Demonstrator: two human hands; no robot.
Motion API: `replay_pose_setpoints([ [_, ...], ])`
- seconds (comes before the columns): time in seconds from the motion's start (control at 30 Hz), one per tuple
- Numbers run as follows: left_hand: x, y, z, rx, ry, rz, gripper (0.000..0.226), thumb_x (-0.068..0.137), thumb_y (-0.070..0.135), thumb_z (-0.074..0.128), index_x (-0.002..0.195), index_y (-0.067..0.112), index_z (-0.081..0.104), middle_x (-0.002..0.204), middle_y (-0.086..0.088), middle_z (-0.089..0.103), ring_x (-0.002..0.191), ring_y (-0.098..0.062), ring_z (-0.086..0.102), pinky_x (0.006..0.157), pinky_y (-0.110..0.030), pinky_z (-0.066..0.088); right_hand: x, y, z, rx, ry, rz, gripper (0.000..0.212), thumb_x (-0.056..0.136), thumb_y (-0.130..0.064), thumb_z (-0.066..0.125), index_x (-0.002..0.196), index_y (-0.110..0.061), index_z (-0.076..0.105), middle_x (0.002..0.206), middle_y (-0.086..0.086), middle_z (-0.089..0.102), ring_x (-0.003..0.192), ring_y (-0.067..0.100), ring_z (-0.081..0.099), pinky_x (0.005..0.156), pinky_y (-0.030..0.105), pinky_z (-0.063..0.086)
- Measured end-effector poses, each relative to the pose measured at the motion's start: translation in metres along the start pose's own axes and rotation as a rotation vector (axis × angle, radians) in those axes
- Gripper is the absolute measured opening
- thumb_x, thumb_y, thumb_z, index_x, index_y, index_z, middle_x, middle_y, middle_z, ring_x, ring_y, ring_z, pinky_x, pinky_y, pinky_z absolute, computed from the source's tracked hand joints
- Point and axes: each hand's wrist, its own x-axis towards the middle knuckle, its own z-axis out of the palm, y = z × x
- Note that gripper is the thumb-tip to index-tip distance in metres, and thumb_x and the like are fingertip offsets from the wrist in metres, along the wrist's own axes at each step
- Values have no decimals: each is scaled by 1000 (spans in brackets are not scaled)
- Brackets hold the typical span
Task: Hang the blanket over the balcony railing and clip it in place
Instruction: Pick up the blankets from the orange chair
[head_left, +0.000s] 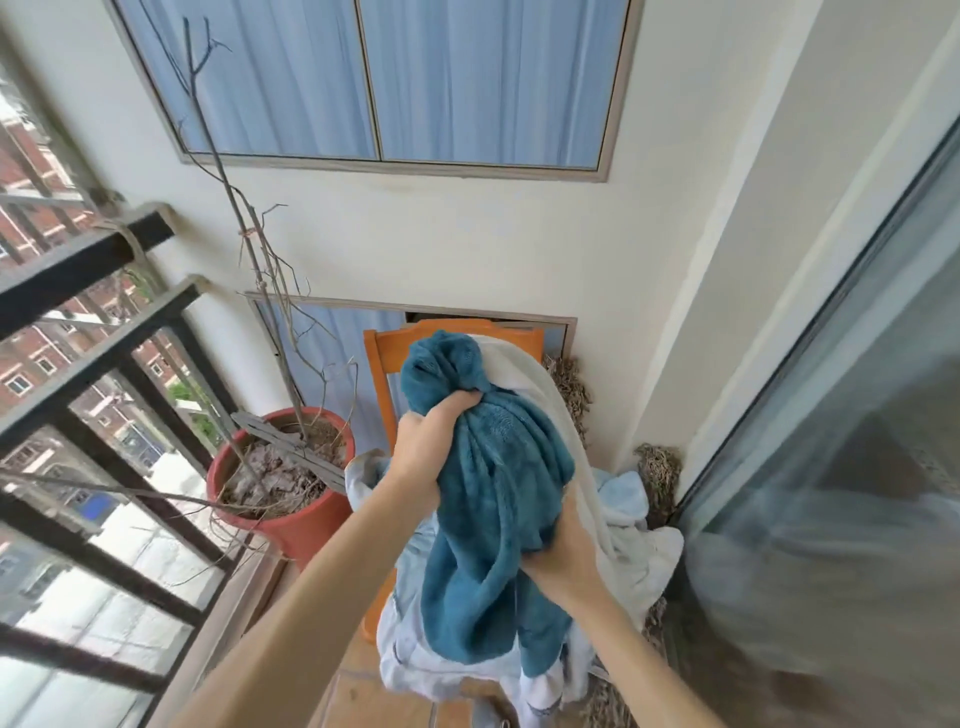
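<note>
Both your arms reach forward, bare to the elbow. Your left hand (434, 441) is fisted tight around a gathered bunch of the teal blanket (493, 499), held up high; your right hand (563, 551) grips its lower folds from beneath. The blanket hangs bunched above the orange chair (382, 358), well apart from the railing (93, 358) at your left.

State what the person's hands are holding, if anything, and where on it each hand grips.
Both hold the teal blanket: the left hand clenches a bunched fold near its top, the right hand grips lower on its right side.
</note>
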Motion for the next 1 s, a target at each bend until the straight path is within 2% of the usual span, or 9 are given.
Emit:
replay_pose_setpoints([
  [0.13, 8, 9, -32, 13, 35, -54, 38, 79, 28, 78, 108, 8, 64, 99, -12, 76, 89, -29, 74, 78, -42, 60, 26, -6, -2, 59, 573, -50, 29, 85, -19, 69, 113, -16, 61, 98, -10, 66, 101, 12, 65, 86, 24, 51],
  [0.23, 31, 2, -69, 20, 163, -58, 45, 75, 38, 81, 107, 12, 63, 99, -8, 76, 90, -27, 74, 84, -42, 59, 44, -1, -5, 35, 577, -46, 13, 89, -11, 61, 95, -22, 62, 86, -17, 63, 85, -8, 61, 73, 7, 42],
  [0.3, 47, -16, -92, 76, 242, -79, 47, 76, 46, 79, 108, 17, 61, 100, -4, 73, 90, -23, 72, 76, -37, 60, 68, 0, -8, 15, 576, 2, 13, 89, -21, 58, 99, -29, 62, 91, -13, 66, 91, 6, 62, 75, 17, 45],
  [0.43, 90, -83, -134, 228, 338, -170, 48, 82, 56, 67, 118, 26, 58, 111, 1, 68, 93, -20, 69, 58, -30, 61, 118, 29, -3, 23, 577, 95, 34, 90, -18, 61, 124, -25, 60, 121, -2, 65, 111, 21, 58, 91, 37, 48],
  [0.6, 167, -221, -179, 183, 409, -330, 82, 70, 72, 61, 131, 18, 48, 123, -11, 64, 81, -16, 73, 53, -26, 55, 196, 96, 22, -161, 429, 240, 56, 89, -11, 59, 141, -28, 47, 112, -1, 64, 103, 27, 61, 72, 30, 43],
  [0.7, 202, -290, -185, 159, 446, -446, 102, 66, 83, 60, 140, 15, 41, 131, -15, 59, 94, -22, 71, 77, -44, 59, 236, 160, 52, -340, 284, 328, 60, 73, -12, 53, 130, -28, 54, 98, 0, 66, 96, 31, 62, 72, 36, 53],
  [0.8, 228, -335, -185, 123, 509, -544, 92, 78, 76, 49, 145, 14, 41, 151, -8, 43, 136, -29, 44, 113, -46, 35, 262, 215, 85, -528, 162, 427, 76, 71, -24, 70, 143, -27, 44, 123, 14, 52, 117, 35, 44, 97, 38, 43],
  [0.9, 254, -399, -194, 4, 624, -678, 107, 68, 86, 53, 153, 28, 23, 159, -1, 28, 146, -28, 27, 118, -46, 25, 281, 259, 110, -590, 106, 371, 114, 55, -58, 73, 151, -26, 23, 145, 16, 34, 135, 35, 33, 109, 45, 36],
  [1.0, 268, -447, -192, 66, 670, -808, 122, 53, 92, 60, 152, 40, 10, 163, -5, 12, 148, -32, 20, 117, -49, 24, 285, 292, 126, -650, 44, 338, 127, 48, -62, 77, 152, -13, 23, 153, 15, 35, 137, 33, 39, 109, 45, 36],
])
